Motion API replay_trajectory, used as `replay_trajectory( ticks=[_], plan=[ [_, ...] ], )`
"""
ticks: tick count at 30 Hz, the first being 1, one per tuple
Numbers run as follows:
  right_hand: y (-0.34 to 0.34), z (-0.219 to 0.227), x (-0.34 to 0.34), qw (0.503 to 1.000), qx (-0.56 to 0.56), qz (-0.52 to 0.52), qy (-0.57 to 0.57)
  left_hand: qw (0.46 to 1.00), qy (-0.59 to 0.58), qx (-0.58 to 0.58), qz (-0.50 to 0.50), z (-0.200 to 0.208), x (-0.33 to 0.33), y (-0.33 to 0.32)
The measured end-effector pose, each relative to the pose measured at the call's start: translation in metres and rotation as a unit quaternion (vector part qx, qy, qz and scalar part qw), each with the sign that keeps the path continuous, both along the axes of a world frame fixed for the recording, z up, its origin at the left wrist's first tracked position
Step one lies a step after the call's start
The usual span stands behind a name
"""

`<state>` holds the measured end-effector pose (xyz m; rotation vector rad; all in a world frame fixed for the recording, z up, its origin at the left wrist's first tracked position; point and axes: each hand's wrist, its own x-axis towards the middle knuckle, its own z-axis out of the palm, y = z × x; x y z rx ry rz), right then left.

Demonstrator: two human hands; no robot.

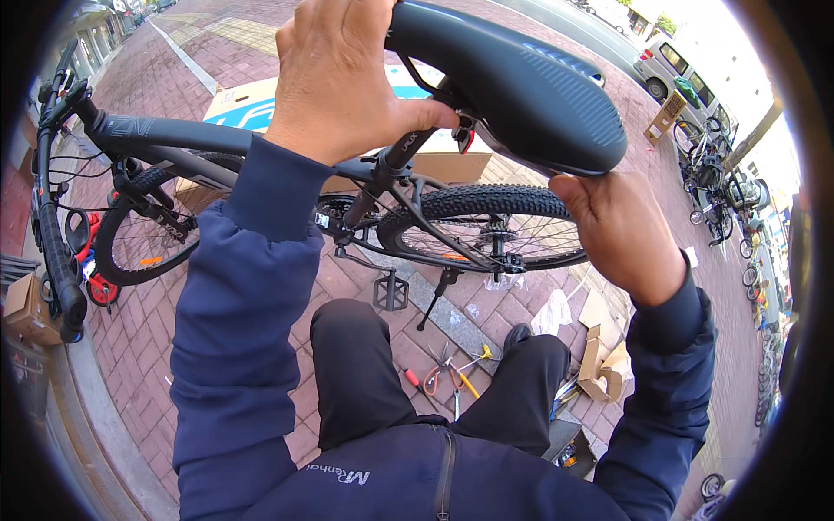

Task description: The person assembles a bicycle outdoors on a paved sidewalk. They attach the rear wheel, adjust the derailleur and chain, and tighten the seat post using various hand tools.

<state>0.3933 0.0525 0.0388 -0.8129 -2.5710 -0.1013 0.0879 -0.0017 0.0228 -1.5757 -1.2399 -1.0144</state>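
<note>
Both hands grip saddle (512, 82); long axis left-right, broad end rightward.

A large flat cardboard box (252, 104) with a white and blue printed face lies at upper centre of the frame. A small brown carton (24, 308) sits at the left edge. An upright brown box (665, 115) stands at upper right. Torn cardboard pieces (599, 356) lie at lower right.
</note>
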Motion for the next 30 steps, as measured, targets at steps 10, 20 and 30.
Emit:
replay_trajectory(
  ticks=[10, 20, 30],
  plan=[
    [0.009, -0.104, -0.023, 0.954, -0.249, 0.039, 0.16, 0.999, 0.029, -0.018, -0.011, 0.002, -0.004, -0.005],
    [-0.006, -0.186, -0.115, 0.708, -0.497, 0.205, 0.458, 0.999, -0.007, -0.039, 0.001, -0.002, -0.004, -0.004],
    [-0.031, -0.189, -0.18, 0.616, -0.545, 0.275, 0.498, 0.999, -0.035, -0.003, 0.016, -0.003, 0.007, -0.001]
  ],
)
